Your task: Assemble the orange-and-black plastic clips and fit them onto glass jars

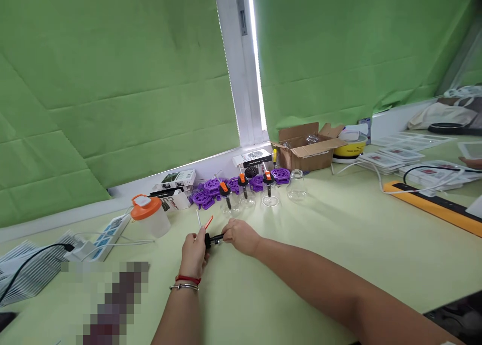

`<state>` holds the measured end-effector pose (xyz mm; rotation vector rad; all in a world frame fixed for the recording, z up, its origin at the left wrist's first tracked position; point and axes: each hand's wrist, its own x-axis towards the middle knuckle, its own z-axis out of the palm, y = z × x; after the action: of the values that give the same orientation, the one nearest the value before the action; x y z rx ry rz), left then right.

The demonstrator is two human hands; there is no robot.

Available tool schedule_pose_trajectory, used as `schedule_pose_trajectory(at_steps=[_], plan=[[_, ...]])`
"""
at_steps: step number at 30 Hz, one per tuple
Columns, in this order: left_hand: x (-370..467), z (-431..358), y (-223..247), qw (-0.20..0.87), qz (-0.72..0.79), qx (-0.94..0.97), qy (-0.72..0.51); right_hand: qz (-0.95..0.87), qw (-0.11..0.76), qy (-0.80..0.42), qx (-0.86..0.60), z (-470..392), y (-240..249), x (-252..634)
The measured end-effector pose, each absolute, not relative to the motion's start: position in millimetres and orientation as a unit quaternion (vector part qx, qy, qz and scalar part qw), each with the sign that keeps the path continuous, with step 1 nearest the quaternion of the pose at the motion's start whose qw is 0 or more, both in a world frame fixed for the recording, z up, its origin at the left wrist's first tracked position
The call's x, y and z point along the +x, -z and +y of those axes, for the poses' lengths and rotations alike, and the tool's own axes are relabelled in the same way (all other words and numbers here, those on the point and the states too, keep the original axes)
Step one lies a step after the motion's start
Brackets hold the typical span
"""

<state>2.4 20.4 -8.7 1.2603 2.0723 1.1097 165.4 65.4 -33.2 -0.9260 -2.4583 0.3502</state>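
Observation:
My left hand (194, 252) is closed round a black bottle top (207, 240) that has an orange lever (208, 222) and a thin white stick-like part. The top lies on its side, with its black stem (217, 238) pointing right. My right hand (240, 234) pinches the far end of that stem; its fingertips hide what is there. Just beyond my hands stand clear glass bottles fitted with similar black-and-orange tops, one being the right-hand bottle (270, 197). A clear glass bottle without a top (297, 185) stands to their right.
Purple plastic wheel-like parts (204, 199) lie behind the bottles, near printed boxes (252, 159). An open cardboard box (307, 151) is at the back. An orange-lidded jug (150, 216) and a power strip (111, 237) are left; an orange-and-black bar (433, 207) lies right. Another person's hand (472, 162) shows far right.

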Motion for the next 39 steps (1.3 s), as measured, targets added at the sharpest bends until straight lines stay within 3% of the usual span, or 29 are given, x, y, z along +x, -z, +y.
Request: schedule_pose_trajectory(at_steps=[6,9,15,17,21,25,30,36,39], plan=[[32,3,-3,0.397,0.685,0.439,-0.424,-0.901,0.297,-0.128,-0.289,40,24,205],[46,-5,-2,0.465,0.624,0.446,-0.442,-0.88,0.366,-0.1,-0.287,35,14,240],[58,-12,1,0.52,0.58,0.452,-0.434,-0.596,0.546,0.029,-0.589,75,9,329],[58,-11,1,0.53,0.578,0.443,-0.434,-0.5,0.54,0.017,-0.677,93,18,356],[55,-8,3,0.537,0.575,0.429,-0.443,-0.462,0.409,-0.101,-0.78,117,38,385],[53,-6,7,0.537,0.575,0.438,-0.435,-0.503,0.343,-0.108,-0.786,123,48,388],[53,-6,4,0.542,0.577,0.426,-0.439,-0.481,0.349,-0.117,-0.796,123,46,389],[49,-3,3,0.536,0.569,0.404,-0.476,-0.43,0.546,-0.085,-0.714,107,23,389],[45,-2,4,0.526,0.561,0.392,-0.505,-0.495,0.592,-0.099,-0.627,83,0,379]])
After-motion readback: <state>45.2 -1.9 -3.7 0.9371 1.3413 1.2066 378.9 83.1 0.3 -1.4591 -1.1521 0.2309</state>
